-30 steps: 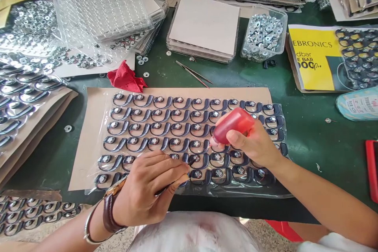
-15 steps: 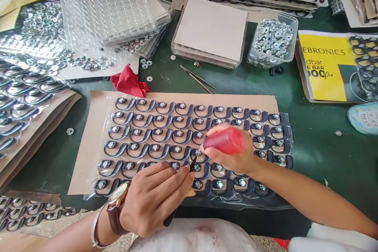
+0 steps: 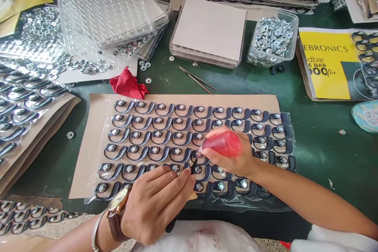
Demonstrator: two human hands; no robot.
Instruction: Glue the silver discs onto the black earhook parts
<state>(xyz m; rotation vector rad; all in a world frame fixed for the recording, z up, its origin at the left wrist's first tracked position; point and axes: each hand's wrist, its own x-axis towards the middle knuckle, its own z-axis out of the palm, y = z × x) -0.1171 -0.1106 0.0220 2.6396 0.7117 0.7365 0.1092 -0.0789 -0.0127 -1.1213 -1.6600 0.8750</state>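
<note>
The right hand (image 3: 238, 161) has brought the red squeeze bottle (image 3: 224, 143) left and slightly nearer over the last second, so its nozzle now sits at a black hook-shaped piece (image 3: 204, 160), fifth from the left in the fourth row from the far side. That hand is curled around the bottle, thumb on the near side. The left hand (image 3: 159, 201) has shifted little; its bent fingers close on a slim black-tipped tool (image 3: 194, 164), whose point now almost meets the nozzle. With both tips converging, work appears to be concentrated on this single piece; whether any liquid has come out is too small to tell.

The pieces lie in rows with clear plastic sheeting over a cardboard sheet (image 3: 84, 161) on the green surface (image 3: 161, 76). Beyond its far edge, the metal tweezers (image 3: 197, 80) and red cloth (image 3: 128, 83) remain where they were.
</note>
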